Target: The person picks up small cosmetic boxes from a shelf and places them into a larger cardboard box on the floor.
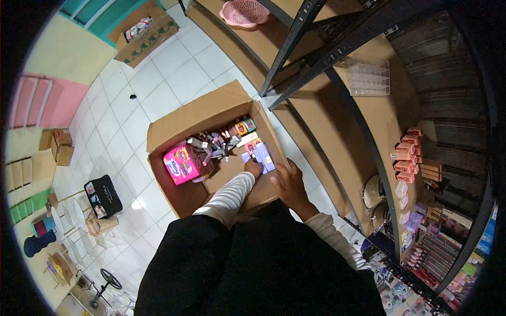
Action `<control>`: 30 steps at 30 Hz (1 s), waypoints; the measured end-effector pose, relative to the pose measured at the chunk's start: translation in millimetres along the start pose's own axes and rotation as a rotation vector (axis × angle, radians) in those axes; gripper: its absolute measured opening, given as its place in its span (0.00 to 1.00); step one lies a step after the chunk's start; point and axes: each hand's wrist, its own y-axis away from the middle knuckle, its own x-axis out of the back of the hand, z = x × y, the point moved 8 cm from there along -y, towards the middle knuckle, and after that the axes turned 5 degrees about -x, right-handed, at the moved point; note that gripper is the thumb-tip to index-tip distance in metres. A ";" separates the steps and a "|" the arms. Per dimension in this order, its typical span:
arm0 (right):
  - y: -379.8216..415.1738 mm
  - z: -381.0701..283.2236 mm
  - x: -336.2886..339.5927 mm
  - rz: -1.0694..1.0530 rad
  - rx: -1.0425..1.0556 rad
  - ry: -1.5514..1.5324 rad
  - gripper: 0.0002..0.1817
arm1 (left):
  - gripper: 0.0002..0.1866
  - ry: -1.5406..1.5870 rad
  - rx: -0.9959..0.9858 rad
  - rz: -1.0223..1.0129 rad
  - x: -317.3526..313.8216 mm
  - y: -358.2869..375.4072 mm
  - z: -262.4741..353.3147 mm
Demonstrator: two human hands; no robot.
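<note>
An open cardboard box [197,113] stands on the floor in front of me. My left hand [254,167] reaches down inside it, fingers closed at a small lilac box [262,157]; its fingertips are partly hidden. My right hand [291,184] grips the box's right edge, thumb and fingers bent over it. Beside the lilac box lie a small red-and-yellow pack [253,145] and small orange and teal boxes [245,126]. Several small tubes and bottles [215,145] are heaped in the middle. A pink pack of pads [182,163] leans in the left corner.
Brown shelves [321,121] with black metal posts rise at my right, holding a pink basket [244,13], a clear organizer [369,76] and stacked pink boxes [407,152]. On the tiled floor at left are a black bag [104,196] and another carton [147,39].
</note>
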 end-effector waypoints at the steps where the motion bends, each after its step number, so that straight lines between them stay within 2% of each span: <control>1: -0.2 -0.2 -1.6 0.008 0.005 -0.005 0.24 | 0.18 -0.144 -0.043 0.006 0.8 -5.4 -1.2; 4: -0.4 -4.2 -0.3 0.088 0.124 0.021 0.25 | 0.22 -0.118 -0.050 0.041 2.5 -8.6 -5.2; 8: -2.2 -5.3 -0.8 0.052 0.091 0.077 0.24 | 0.23 -0.177 -0.135 0.119 14.3 2.0 14.7; 11: -2.1 -3.4 -2.9 0.028 0.051 0.078 0.24 | 0.21 -0.203 -0.070 0.140 31.7 20.9 38.2; 15: -2.7 -0.2 -6.9 -0.009 0.033 0.088 0.25 | 0.19 -0.239 -0.079 0.175 46.8 25.4 36.1; 19: -2.7 2.5 -8.2 -0.007 0.011 0.029 0.26 | 0.19 -0.229 -0.109 0.132 52.1 30.7 42.6; 23: -2.4 3.7 -10.2 -0.033 0.019 0.116 0.26 | 0.19 -0.230 -0.130 0.088 45.4 28.6 46.4; 30: -4.1 1.7 -9.3 -0.049 -0.036 0.070 0.25 | 0.18 -0.287 -0.151 0.069 37.9 14.0 29.5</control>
